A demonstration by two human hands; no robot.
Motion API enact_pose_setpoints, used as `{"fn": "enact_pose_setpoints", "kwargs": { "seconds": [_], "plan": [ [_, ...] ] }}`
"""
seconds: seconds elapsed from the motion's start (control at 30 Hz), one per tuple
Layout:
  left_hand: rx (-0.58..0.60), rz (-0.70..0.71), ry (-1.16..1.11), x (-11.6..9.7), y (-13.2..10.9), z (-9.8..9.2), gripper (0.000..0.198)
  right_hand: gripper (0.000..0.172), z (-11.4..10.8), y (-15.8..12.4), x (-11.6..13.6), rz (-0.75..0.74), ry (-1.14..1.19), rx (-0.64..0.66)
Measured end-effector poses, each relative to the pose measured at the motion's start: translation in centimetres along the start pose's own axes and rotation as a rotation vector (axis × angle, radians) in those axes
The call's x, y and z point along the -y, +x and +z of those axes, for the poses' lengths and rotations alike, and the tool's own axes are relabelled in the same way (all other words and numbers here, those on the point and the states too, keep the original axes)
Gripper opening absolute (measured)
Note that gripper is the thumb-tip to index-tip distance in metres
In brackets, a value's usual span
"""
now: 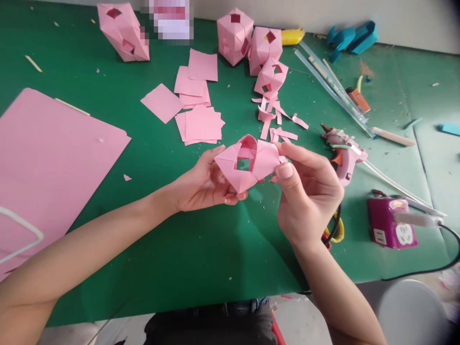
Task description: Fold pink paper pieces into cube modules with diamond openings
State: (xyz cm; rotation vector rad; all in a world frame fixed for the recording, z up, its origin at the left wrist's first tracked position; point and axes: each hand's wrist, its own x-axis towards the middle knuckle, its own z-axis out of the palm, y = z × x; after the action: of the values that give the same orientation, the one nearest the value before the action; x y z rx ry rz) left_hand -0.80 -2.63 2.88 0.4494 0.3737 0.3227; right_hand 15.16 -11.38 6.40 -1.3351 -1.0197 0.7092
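Observation:
A folded pink paper piece point(247, 163) with a square hole in its middle is held above the green table point(201, 249), between both hands. My left hand point(204, 184) cups it from the left and below, fingers curled under it. My right hand point(309, 191) pinches its right side between thumb and fingers. Just beyond it lie pink paper strips point(275, 120) and a stack of pink paper squares point(199, 124).
Several finished pink paper boxes point(233, 36) stand at the back. A large pink sheet point(46, 163) covers the left. Right of my hands are a pink glue gun point(345, 155), glue sticks point(330, 84), a purple power socket point(390, 223) and scissors point(334, 230).

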Motion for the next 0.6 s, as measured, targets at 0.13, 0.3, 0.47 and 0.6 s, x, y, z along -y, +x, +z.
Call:
{"fn": "enact_pose_setpoints", "kwargs": {
  "seconds": [0.13, 0.3, 0.47, 0.6],
  "plan": [
    [-0.004, 0.0, 0.001, 0.1, 0.0, 0.0, 0.067, 0.022, 0.2, 0.0, -0.1, -0.002, 0.019, 0.002],
    [0.015, -0.004, -0.019, 0.1, 0.0, -0.3, 0.067, 0.009, 0.2, 0.1, -0.2, -0.074, -0.024, 0.039],
    [-0.002, -0.05, -0.085, -0.2, 0.0, 0.1, 0.056, 0.016, 0.1, 0.7, -0.9, -0.112, -0.058, 0.029],
    [0.01, -0.068, -0.147, -0.4, 0.0, 0.5, 0.044, 0.012, 0.2, 1.0, -1.4, -0.087, -0.028, 0.011]
  ]
}}
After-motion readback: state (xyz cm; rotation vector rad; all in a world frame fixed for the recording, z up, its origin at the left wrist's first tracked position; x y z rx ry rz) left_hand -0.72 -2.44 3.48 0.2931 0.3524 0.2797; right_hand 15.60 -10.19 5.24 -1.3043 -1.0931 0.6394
